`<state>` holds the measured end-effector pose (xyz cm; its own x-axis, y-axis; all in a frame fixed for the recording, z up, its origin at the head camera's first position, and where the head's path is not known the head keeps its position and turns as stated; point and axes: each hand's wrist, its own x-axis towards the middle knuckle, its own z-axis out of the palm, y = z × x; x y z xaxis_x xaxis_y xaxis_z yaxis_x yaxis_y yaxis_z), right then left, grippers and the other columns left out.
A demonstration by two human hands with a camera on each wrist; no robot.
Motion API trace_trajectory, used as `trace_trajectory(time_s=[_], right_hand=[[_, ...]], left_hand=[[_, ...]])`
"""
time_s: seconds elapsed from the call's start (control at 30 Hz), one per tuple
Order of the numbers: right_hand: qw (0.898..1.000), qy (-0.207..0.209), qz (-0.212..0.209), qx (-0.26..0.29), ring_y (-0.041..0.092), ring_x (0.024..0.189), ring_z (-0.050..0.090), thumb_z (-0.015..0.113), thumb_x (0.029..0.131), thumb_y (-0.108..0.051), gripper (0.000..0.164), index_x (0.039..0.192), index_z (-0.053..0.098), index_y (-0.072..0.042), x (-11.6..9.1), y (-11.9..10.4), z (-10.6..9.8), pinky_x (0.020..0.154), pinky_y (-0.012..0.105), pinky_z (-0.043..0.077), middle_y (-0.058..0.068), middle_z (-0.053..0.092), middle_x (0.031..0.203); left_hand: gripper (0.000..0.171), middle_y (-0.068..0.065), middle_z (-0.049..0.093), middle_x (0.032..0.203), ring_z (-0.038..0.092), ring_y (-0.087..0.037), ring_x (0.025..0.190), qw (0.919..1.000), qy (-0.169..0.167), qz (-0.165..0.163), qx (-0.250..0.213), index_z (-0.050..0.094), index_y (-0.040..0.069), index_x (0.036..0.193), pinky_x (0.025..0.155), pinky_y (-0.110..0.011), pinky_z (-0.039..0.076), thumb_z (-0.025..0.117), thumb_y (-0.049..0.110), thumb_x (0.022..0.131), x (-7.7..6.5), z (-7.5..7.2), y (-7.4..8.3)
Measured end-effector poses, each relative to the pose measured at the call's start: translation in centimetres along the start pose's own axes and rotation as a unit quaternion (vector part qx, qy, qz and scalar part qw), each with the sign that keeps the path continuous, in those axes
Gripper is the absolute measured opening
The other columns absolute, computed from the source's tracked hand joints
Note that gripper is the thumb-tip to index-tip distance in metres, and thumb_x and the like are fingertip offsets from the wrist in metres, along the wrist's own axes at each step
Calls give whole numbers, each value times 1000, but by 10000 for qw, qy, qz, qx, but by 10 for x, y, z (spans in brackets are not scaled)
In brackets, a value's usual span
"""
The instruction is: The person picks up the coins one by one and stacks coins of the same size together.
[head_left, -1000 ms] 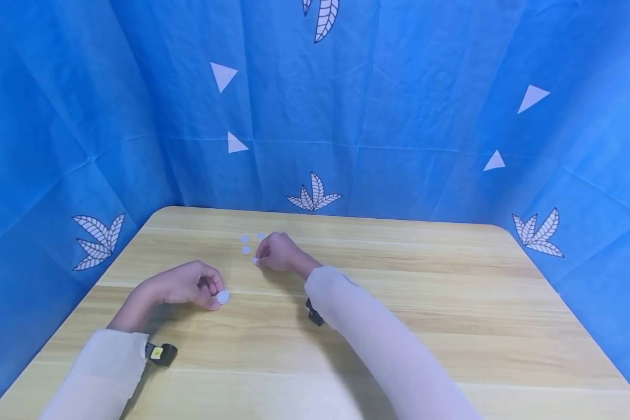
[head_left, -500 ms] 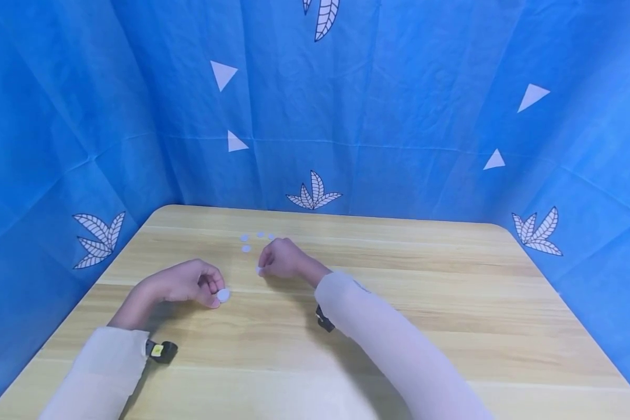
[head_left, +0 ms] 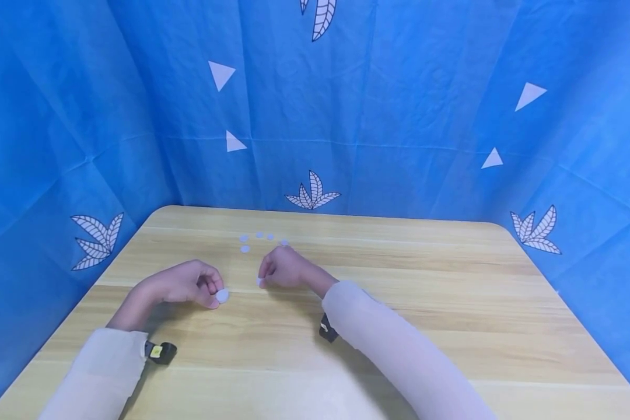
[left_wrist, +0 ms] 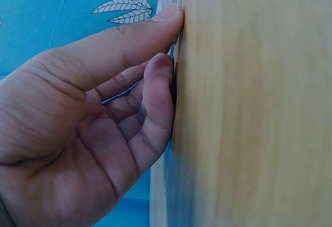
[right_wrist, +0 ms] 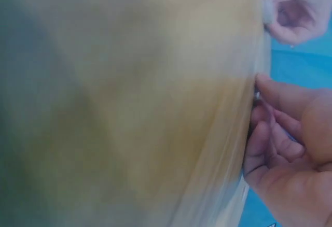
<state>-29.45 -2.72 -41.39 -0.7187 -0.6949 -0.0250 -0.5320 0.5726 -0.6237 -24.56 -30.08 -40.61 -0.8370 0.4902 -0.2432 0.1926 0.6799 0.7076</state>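
Observation:
My left hand rests low over the table at the left and pinches a short stack of white discs by its edge. In the left wrist view the layered edges of the stack show beside the thumb. Ahead and to the right, my right hand has its thumb and fingertips on one white disc, close to the table. Beyond the right hand, several single white discs lie flat in a loose arc, among them a left disc, a far disc and a right disc.
The wooden table has rounded far corners. A blue curtain with white leaf and triangle prints stands behind it and along both sides. Dark wrist cameras, such as the left one, hang under the sleeves.
My right hand has moved a little toward the front and right along the arc, still pinching a disc. More discs behind it have come into view. The left hand has stayed put.

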Motion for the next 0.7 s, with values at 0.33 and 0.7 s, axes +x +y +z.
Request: trace_trajectory(time_s=[0.33, 0.7], right_hand=[[10000, -66, -51, 11, 2, 81, 64, 82, 89, -16, 6, 91, 77, -13, -14, 1, 3, 78, 18, 51, -10, 71, 84], [9995, 48, -194, 231, 2, 79, 62, 81, 89, -14, 6, 91, 76, -12, -27, 1, 7, 79, 18, 51, -10, 69, 81]], left_hand=[[26, -4, 64, 85, 55, -24, 81, 10000, 0, -14, 31, 71, 8, 96, 72, -34, 45, 88, 18, 79, 0, 0, 1], [24, -4, 64, 84, 55, -24, 81, 9998, -65, 163, -19, 71, 6, 95, 71, -30, 46, 87, 15, 80, 1, -1, -2]])
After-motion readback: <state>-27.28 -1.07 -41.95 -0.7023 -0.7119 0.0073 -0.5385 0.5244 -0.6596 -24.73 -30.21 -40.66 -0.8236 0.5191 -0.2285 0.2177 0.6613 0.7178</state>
